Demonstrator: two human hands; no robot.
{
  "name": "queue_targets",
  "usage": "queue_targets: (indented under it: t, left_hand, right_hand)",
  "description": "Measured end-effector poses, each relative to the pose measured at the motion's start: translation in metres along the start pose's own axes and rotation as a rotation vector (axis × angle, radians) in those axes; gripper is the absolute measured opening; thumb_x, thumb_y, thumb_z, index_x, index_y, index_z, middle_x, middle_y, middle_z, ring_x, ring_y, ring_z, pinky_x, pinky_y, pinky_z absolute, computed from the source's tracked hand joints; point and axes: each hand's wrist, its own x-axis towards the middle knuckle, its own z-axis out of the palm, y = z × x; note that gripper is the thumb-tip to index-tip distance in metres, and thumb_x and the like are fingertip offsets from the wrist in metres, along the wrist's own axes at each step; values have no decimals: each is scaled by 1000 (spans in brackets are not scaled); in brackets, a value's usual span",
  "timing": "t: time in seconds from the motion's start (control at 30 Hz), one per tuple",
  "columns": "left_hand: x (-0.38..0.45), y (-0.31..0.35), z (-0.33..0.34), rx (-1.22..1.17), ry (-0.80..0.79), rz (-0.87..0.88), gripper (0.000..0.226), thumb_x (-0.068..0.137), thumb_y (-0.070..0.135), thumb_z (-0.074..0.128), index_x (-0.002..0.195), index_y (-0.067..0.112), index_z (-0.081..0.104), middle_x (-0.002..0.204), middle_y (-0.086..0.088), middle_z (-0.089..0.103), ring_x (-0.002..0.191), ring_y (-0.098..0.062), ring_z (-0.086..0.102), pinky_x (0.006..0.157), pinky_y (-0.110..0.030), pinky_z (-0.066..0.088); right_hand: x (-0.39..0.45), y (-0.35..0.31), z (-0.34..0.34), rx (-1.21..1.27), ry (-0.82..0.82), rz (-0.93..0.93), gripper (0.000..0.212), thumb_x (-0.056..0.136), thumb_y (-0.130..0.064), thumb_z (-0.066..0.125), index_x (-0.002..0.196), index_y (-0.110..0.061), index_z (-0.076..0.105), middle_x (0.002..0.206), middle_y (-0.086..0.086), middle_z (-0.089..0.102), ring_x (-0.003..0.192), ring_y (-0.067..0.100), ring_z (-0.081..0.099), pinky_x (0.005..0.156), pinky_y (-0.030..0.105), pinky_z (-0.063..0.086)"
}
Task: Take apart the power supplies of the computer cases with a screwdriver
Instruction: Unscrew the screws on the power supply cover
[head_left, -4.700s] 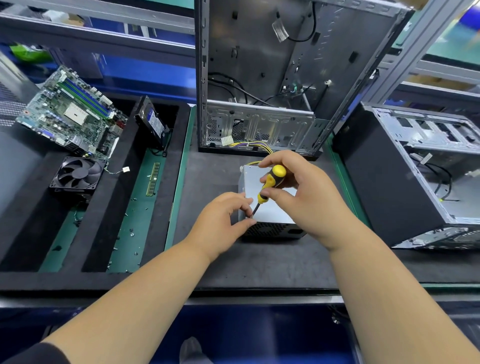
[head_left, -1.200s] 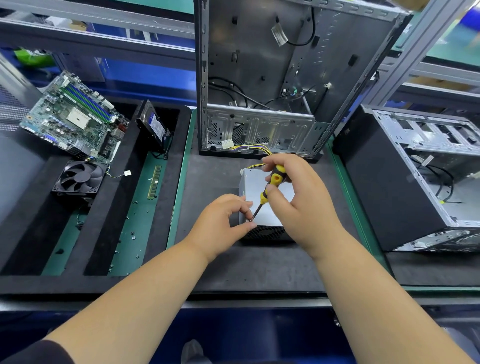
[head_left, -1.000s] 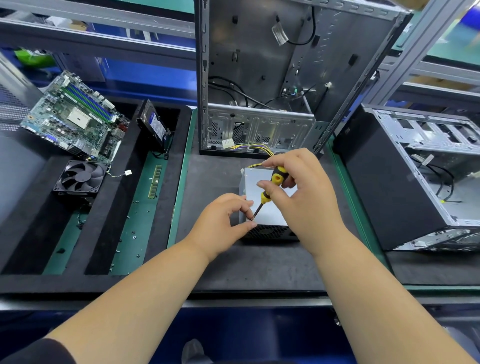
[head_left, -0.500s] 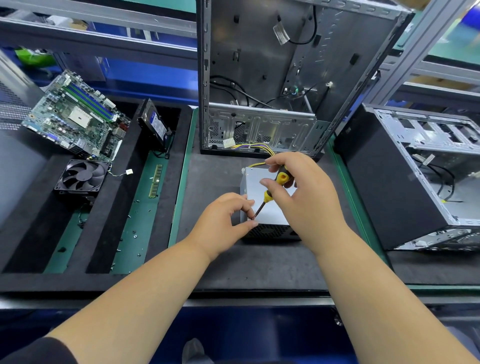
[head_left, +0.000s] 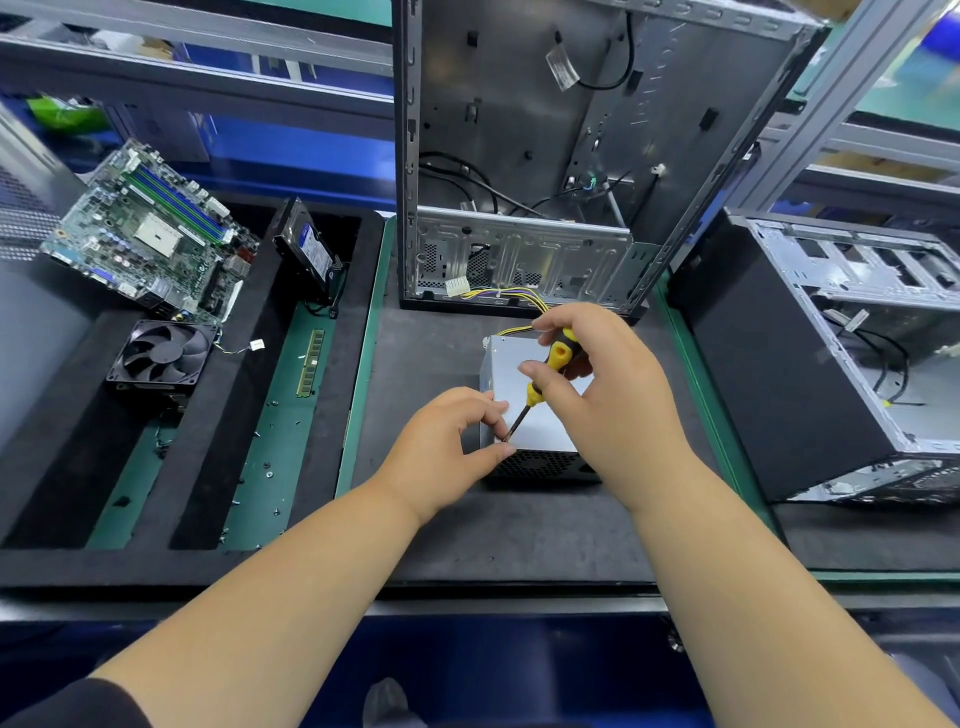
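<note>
r hand (head_left: 618, 395) w/ screwdriver (head_left: 550, 371) on psu (head_left: 540, 431), l hand (head_left: 447, 441) steadying.

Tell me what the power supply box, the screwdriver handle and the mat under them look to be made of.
Power supply box: looks like bare sheet metal, dull grey sheen, with a punched vent grille on its near face.
Screwdriver handle: probably moulded plastic or rubber, glossy yellow with black sections; the shaft looks like dark steel.
Mat: seems a soft foam or rubber sheet, matte dark grey and slightly fuzzy.

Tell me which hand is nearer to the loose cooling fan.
Left. The left hand pinches at the power supply's near-left corner, on the cooling fan's side; the right hand, gripping the screwdriver, is farther right.
</note>
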Motion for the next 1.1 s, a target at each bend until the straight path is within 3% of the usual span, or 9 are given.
queue_targets:
  t: [0.17, 0.27, 0.37, 0.5, 0.63, 0.73, 0.9, 1.1]
  left_hand:
    - [0, 0, 0, -18, 0, 9, 21, 78, 17, 83, 81, 30, 67, 111, 18, 65, 124, 9, 49, 103, -12, 35]
    - [0, 1, -2, 5, -4, 15, 22, 78, 19, 83, 80, 33, 66, 110, 22, 64, 125, 6, 49, 106, -22, 38]
    - [1, 1, -2, 5, -13, 22, 22, 78, 20, 82, 80, 34, 66, 110, 23, 64, 126, 3, 50, 107, -25, 39]
    - [1, 0, -2, 6, -12, 10, 20, 78, 21, 83, 81, 33, 68, 111, 26, 63, 124, 6, 50, 108, -26, 40]
    - [2, 1, -2, 9, -15, 8, 18, 78, 20, 83, 81, 31, 68, 109, 24, 63, 123, 4, 51, 107, -27, 41]
    - [2, 2, -2, 19, -10, 10, 18, 77, 20, 84, 81, 29, 68, 108, 24, 63, 123, 4, 52, 107, -26, 41]
    - [1, 1, -3, 11, 0, 6, 19, 78, 21, 83, 81, 32, 68, 111, 21, 65, 125, 4, 50, 107, -24, 39]
    - [2, 0, -2, 16, 1, -1, 21, 77, 23, 83, 81, 36, 67, 113, 20, 65, 123, 5, 51, 106, -23, 40]
  right_hand:
    - [-2, 0, -1, -8, -46, -27, 41, 84, -2, 62, 121, -18, 59, 102, -10, 59, 90, 9, 56, 85, 24, 46]
    - [-2, -2, -1, 1, -78, -9, 44, 81, -7, 58, 123, -20, 58, 101, -11, 59, 93, 9, 55, 88, 27, 46]
    - [0, -1, -2, -35, -44, -46, 28, 87, -19, 69, 114, -20, 63, 95, -11, 60, 90, 9, 56, 82, 26, 47]
    - [1, 1, -1, -5, -32, -31, 31, 86, -14, 75, 114, -19, 63, 95, -9, 58, 88, 5, 55, 79, 14, 44]
    - [0, 2, -2, 19, -74, -3, 50, 85, 0, 65, 129, -22, 55, 105, -6, 56, 99, 9, 57, 89, 24, 46]
    - [0, 2, -3, 34, -92, -2, 50, 82, 0, 61, 127, -22, 55, 106, -7, 56, 101, 11, 59, 90, 33, 48]
    - [3, 3, -2, -24, -37, -16, 33, 86, -23, 75, 115, -28, 61, 96, -15, 56, 91, 9, 55, 79, 29, 48]
    - [-1, 6, -2, -29, -44, 10, 44, 89, -10, 69, 127, -26, 55, 100, -14, 55, 88, 11, 56, 80, 25, 48]
